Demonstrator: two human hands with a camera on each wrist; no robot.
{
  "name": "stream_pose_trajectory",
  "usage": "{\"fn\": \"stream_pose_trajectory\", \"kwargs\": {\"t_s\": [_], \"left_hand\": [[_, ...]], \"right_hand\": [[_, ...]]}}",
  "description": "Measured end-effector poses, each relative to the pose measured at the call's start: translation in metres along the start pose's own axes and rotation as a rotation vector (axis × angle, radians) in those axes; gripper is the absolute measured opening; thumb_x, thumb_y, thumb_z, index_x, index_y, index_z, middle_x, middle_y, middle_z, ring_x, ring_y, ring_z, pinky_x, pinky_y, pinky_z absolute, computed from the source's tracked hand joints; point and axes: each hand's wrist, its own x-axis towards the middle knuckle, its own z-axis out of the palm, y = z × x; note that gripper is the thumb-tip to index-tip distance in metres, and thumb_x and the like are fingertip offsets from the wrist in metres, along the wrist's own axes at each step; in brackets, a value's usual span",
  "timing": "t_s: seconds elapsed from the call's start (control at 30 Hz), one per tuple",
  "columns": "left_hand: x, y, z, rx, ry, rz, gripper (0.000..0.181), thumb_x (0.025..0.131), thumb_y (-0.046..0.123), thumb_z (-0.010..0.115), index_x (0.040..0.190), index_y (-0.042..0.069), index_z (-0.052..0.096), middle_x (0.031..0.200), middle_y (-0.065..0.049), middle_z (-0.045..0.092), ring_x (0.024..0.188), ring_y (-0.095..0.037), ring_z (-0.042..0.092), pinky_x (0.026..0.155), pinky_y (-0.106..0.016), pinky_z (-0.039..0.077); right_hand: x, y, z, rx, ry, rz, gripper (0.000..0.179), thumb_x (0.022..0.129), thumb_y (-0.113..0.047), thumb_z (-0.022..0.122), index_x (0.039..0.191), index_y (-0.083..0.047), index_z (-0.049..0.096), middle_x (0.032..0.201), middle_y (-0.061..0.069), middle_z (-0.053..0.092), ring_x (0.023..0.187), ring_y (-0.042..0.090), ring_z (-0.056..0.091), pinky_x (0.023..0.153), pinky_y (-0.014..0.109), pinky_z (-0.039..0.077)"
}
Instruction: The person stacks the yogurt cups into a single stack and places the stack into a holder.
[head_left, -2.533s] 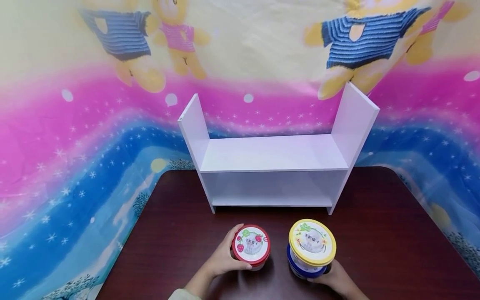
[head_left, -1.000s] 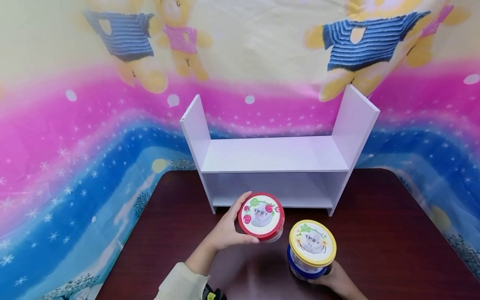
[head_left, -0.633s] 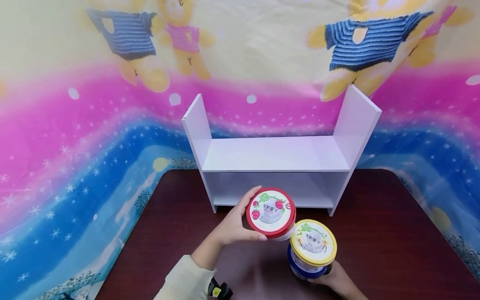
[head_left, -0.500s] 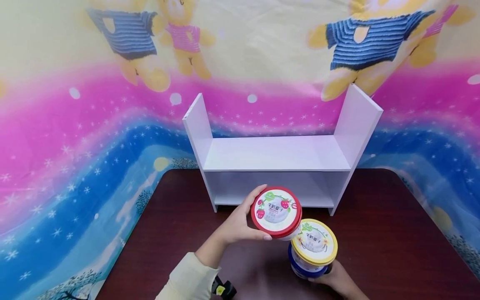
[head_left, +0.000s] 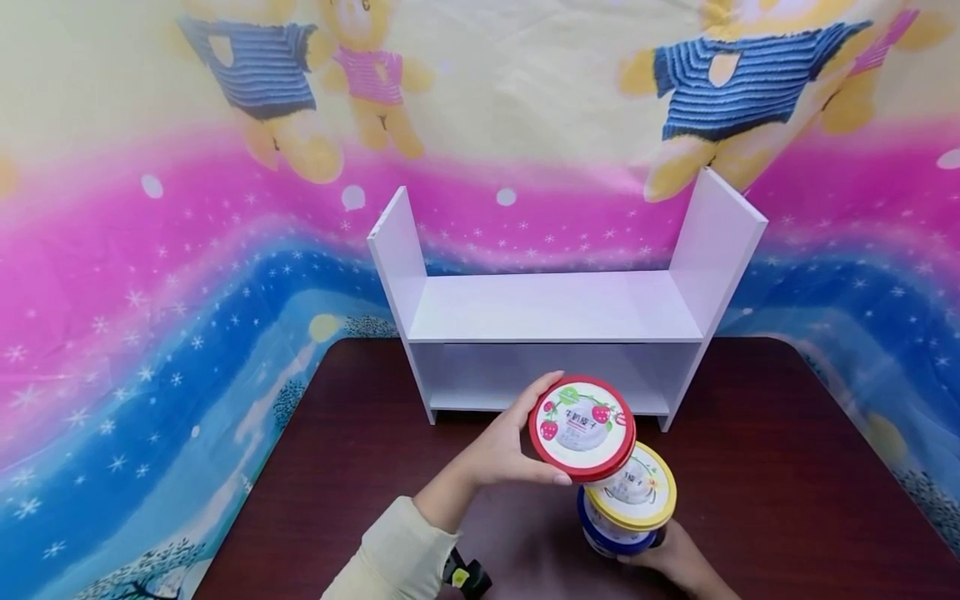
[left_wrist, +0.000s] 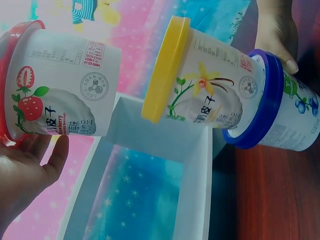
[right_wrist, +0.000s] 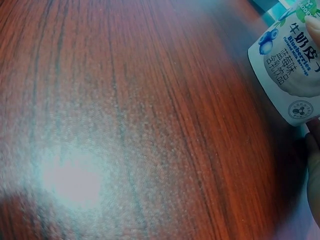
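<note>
My left hand (head_left: pixel 504 450) grips a white tub with a red strawberry lid (head_left: pixel 583 427), fingers and thumb around its side. In the left wrist view this strawberry tub (left_wrist: pixel 65 82) is apart from the stack beside it. That stack is a yellow-lidded vanilla tub (left_wrist: pixel 205 80) standing on a blue-lidded blueberry tub (left_wrist: pixel 292 107). From the head, the red lid overlaps part of the yellow lid (head_left: pixel 637 492). Low down, my right hand (head_left: pixel 678 557) holds the blueberry tub, whose printed side (right_wrist: pixel 292 60) shows in the right wrist view.
A white two-tier shelf (head_left: pixel 555 308) stands at the back of the dark red-brown table (head_left: pixel 810 467). Behind it hangs a patterned backdrop (head_left: pixel 480 125) with teddy bears. A black strap device (head_left: pixel 468 577) is on my left wrist.
My left hand has raised the strawberry tub off the table and carried it rightward and away from me, until it overlaps the yellow-lidded tub. The right hand and stack have stayed put.
</note>
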Motion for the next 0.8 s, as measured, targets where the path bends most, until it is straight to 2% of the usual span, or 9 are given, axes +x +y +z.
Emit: {"fn": "stream_pose_trajectory", "kwargs": {"t_s": [0.2,0.43,0.5,0.8], "left_hand": [[0.007,-0.003,0.005,0.007,-0.037,0.002,0.089,0.067,0.011,0.072,0.137,0.014,0.017,0.125,-0.002,0.035,0.112,-0.011,0.035,0.087,-0.027,0.038],[0.018,-0.033,0.008,0.074,-0.054,-0.003,0.092,0.065,0.012,0.073,0.136,0.030,0.016,0.128,0.006,0.032,0.114,-0.009,0.033,0.089,-0.026,0.036],[0.020,-0.033,0.009,0.092,-0.056,-0.014,0.093,0.065,0.012,0.073,0.136,0.029,0.016,0.128,0.006,0.032,0.114,-0.008,0.033,0.088,-0.026,0.036],[0.026,-0.034,0.017,0.144,-0.070,-0.069,0.096,0.063,0.006,0.074,0.137,0.025,0.016,0.131,0.005,0.029,0.115,-0.007,0.030,0.090,-0.024,0.034]], "right_hand": [[0.000,-0.001,-0.001,0.014,-0.020,0.000,0.071,0.066,-0.005,0.073,0.121,0.010,0.031,0.110,0.021,0.049,0.094,0.019,0.051,0.073,0.032,0.045],[-0.001,0.003,-0.001,-0.033,-0.023,-0.079,0.063,0.067,-0.005,0.072,0.117,0.009,0.037,0.106,0.017,0.053,0.091,0.013,0.052,0.073,0.029,0.044],[-0.002,0.003,-0.001,-0.036,-0.017,-0.088,0.062,0.066,-0.004,0.072,0.116,0.009,0.037,0.105,0.016,0.053,0.090,0.010,0.052,0.073,0.028,0.044],[-0.002,0.000,0.000,-0.031,-0.014,-0.047,0.067,0.066,-0.006,0.073,0.119,0.007,0.035,0.109,0.016,0.051,0.093,0.010,0.051,0.075,0.028,0.044]]}}
